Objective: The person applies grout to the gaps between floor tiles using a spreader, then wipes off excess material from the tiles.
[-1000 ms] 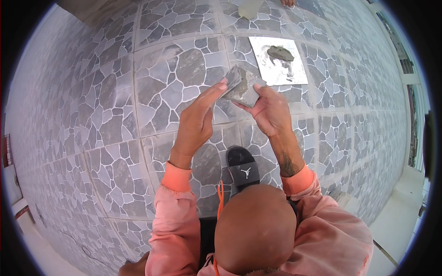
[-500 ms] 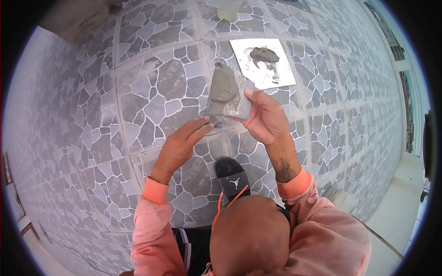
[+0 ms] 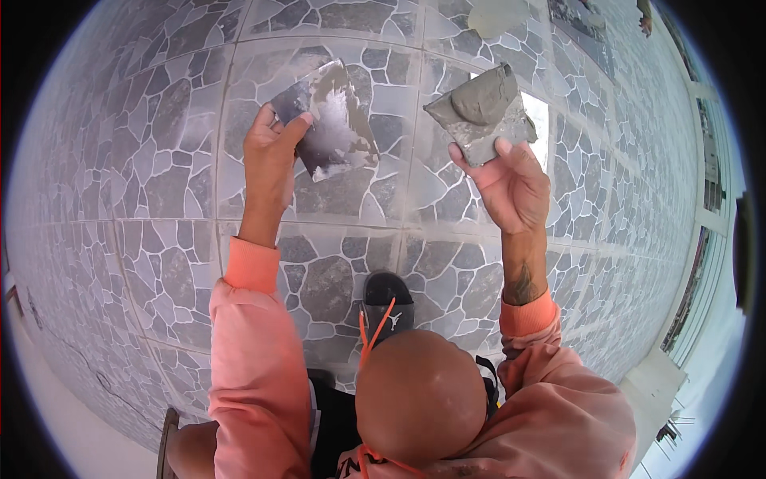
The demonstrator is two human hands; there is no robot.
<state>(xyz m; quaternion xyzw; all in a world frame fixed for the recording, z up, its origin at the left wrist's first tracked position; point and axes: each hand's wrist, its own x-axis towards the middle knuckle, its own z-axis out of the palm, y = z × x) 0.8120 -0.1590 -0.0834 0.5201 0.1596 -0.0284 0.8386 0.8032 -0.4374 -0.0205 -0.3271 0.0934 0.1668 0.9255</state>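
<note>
My left hand (image 3: 273, 153) grips by its lower-left corner a flat dark square piece (image 3: 329, 120) smeared with streaks of grey mortar, held tilted over the floor. My right hand (image 3: 511, 182) holds up from below a second square piece (image 3: 481, 116) with a thick lump of wet grey mortar on top. The two pieces are apart, roughly a hand's width between them. Both arms wear pink sleeves. Below them lies a floor of grey stone-pattern tiles (image 3: 159, 191).
A white square (image 3: 543, 120) on the floor shows partly behind the right-hand piece. A black shoe (image 3: 388, 302) stands on the tiles near me. A grey mortar patch (image 3: 495, 16) and a dark tile (image 3: 578, 17) lie at the far edge. A white ledge (image 3: 662, 375) runs along the right.
Both hands were together on one mortar-covered piece. Now they have drawn apart: the left hand carries the flat smeared piece to the left, the right keeps the piece with the mortar lump.
</note>
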